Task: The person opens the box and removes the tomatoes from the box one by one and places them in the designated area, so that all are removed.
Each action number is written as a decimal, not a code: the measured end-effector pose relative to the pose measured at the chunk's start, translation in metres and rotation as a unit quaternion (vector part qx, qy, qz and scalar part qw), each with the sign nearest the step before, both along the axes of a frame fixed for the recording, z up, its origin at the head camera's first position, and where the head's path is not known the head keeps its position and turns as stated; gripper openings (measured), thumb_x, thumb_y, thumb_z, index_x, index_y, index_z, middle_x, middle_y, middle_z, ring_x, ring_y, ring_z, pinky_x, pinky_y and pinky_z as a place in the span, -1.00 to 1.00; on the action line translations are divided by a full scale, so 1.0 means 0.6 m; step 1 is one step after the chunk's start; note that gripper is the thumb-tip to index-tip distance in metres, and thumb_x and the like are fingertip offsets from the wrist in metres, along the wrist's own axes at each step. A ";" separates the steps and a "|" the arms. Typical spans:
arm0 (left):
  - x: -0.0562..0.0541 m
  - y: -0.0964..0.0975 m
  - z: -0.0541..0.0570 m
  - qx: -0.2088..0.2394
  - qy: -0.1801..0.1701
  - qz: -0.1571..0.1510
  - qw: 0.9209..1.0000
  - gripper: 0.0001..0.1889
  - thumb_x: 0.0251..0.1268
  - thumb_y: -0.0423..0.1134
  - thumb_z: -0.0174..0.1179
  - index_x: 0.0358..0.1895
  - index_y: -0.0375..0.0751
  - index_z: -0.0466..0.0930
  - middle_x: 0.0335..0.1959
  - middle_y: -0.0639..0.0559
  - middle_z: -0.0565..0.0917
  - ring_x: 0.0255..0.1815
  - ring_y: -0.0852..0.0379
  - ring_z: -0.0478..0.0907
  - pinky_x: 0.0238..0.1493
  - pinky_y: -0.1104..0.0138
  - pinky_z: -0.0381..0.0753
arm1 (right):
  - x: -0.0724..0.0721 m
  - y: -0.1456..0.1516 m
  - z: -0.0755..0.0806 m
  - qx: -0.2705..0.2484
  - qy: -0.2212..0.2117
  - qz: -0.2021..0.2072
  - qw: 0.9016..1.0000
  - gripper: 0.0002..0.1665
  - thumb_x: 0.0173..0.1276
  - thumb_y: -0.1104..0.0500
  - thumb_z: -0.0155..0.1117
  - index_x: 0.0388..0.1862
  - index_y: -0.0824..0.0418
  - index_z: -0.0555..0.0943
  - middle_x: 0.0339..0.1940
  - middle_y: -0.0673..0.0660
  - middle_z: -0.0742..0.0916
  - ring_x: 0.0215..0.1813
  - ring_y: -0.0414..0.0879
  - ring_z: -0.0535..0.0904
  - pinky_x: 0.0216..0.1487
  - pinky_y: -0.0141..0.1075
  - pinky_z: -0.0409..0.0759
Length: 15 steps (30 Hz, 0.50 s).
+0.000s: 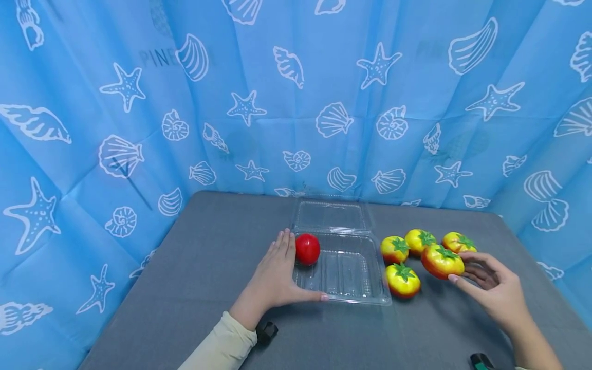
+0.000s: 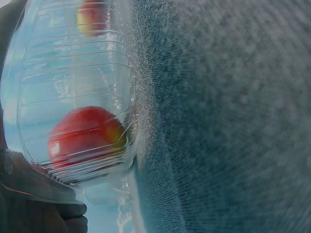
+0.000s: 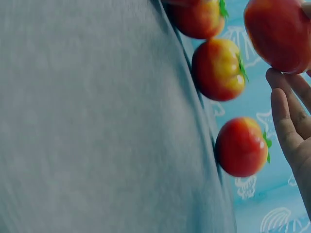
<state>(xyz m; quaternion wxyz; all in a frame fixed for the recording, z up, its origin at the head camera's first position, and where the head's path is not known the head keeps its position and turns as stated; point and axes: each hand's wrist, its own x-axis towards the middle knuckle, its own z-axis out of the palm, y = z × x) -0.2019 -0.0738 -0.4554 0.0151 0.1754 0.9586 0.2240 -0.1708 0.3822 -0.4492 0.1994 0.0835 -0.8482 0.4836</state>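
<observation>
A clear plastic clamshell box [image 1: 342,267] lies on the table with its lid [image 1: 330,216] folded back behind it. Inside, at the left end, sits a tomato [image 1: 307,250] whose plain red side faces up. My left hand [image 1: 277,280] lies along the box's left side with straight fingers, its thumb stretched over the front rim. Between thumb and fingertips, my right hand [image 1: 495,288] pinches a yellow-and-red tomato with green leaves [image 1: 440,261], held above the table. In the right wrist view this held tomato [image 3: 281,34] shows its red underside.
To the box's right stand several more yellow-and-red tomatoes, one in front [image 1: 403,281], others behind [image 1: 394,250], [image 1: 419,240] and one farther right [image 1: 457,241]. A grey cloth [image 1: 185,298] covers the table. Behind it hangs a blue curtain [image 1: 277,128] with white shell prints.
</observation>
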 end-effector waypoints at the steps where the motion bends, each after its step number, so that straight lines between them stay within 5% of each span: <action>1: 0.000 0.000 0.000 0.000 0.000 0.000 1.000 0.51 -0.18 0.79 0.19 0.77 -0.12 -0.10 0.80 -0.10 -0.06 0.82 -0.13 -0.14 0.73 -0.05 0.11 | 0.000 0.003 -0.001 0.003 -0.001 -0.003 1.000 -0.40 0.24 0.58 0.47 0.26 0.37 0.58 0.12 -0.33 0.67 0.01 -0.53 0.68 -0.03 -0.68 0.64; 15: 0.000 0.000 0.001 -0.002 0.002 0.001 1.000 0.52 -0.19 0.80 0.18 0.76 -0.14 -0.09 0.80 -0.11 -0.06 0.82 -0.13 -0.14 0.73 -0.05 0.11 | 0.008 0.057 -0.012 -0.021 -0.028 -0.013 0.999 -0.40 0.22 0.61 0.46 0.22 0.29 0.62 0.08 -0.35 0.69 -0.05 -0.55 0.70 -0.10 -0.68 0.65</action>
